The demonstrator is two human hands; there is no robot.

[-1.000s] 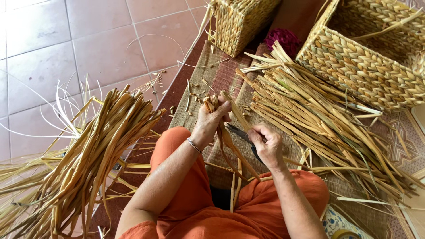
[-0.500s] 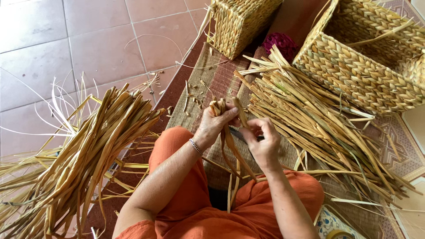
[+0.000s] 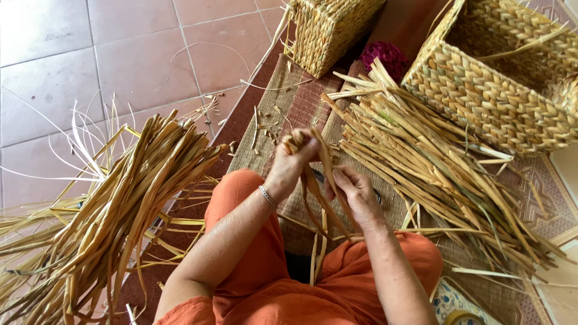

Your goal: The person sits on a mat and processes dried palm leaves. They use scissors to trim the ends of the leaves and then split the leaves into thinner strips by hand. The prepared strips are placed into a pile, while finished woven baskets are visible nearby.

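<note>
Nearest the camera: orange trousers [image 3: 253, 289] are worn over crossed legs, and both forearms are extended out over the lap.

A thin metal bangle [image 3: 267, 196] is seen on the left wrist.

A small bunch of dried reed strips [image 3: 322, 198] is held between both hands above the knees. The left hand [image 3: 292, 165] is clenched around the upper ends of the strips, fingers curled tight. The strips are pinched lower down by the right hand [image 3: 356, 194], thumb pressed on one strip, the other fingers wrapped behind. The loose tails are hung down between the legs. A dark slim object is partly visible under the right hand; what it is cannot be told.

A woven mat [image 3: 301, 108] is spread under the hands and legs.

Left side: a large loose pile of reeds [image 3: 114, 210] is laid on the tiled floor [image 3: 78, 60], well apart from the hands.

Right side: a second reed bundle [image 3: 433, 174] is laid across the mat, just beside the right hand.

Farthest: a large woven basket [image 3: 500, 84] is set at top right, touching the second bundle. A smaller woven basket [image 3: 328, 30] is set at top centre. A magenta tuft [image 3: 388, 57] is placed between them.
</note>
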